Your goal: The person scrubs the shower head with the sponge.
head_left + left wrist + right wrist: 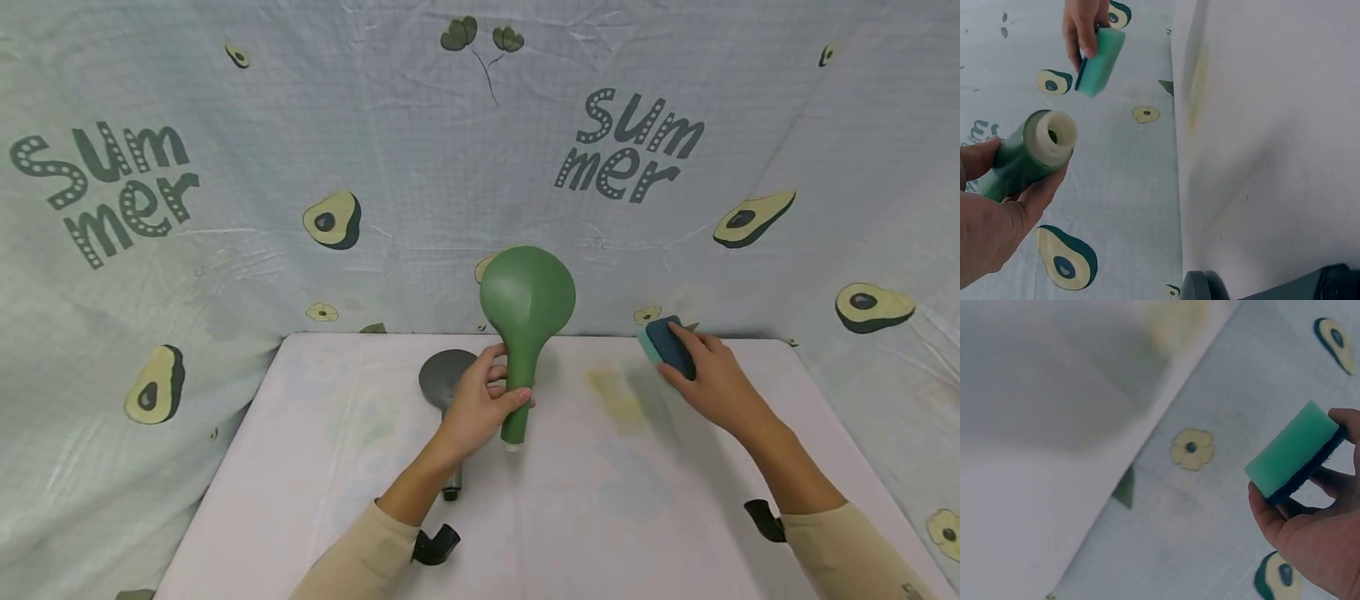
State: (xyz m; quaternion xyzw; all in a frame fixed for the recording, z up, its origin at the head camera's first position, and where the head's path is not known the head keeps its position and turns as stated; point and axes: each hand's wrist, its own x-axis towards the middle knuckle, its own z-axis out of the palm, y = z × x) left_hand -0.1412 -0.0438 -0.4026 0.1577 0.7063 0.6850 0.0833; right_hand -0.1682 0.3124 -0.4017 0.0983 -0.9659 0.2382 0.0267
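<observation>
My left hand [483, 396] grips a green shower head [528, 296] by its handle, the round head pointing up. The handle's pale, hollow connector end [1054, 136] faces the left wrist camera. Off to the right, my right hand [716, 375] pinches a sponge [1297, 450] between thumb and fingers. Its foam is light green and its scouring side dark blue. Both things are held up over the table. A dark grey shower head [447, 377] lies on the table behind the left hand, its handle partly covered by the hand and forearm.
The white table [570, 517] has a yellowish patch [617, 400] between the hands. Behind it and at both sides hangs a cloth [420, 167] printed with avocados and lettering. Black straps [437, 546] show beside the forearms.
</observation>
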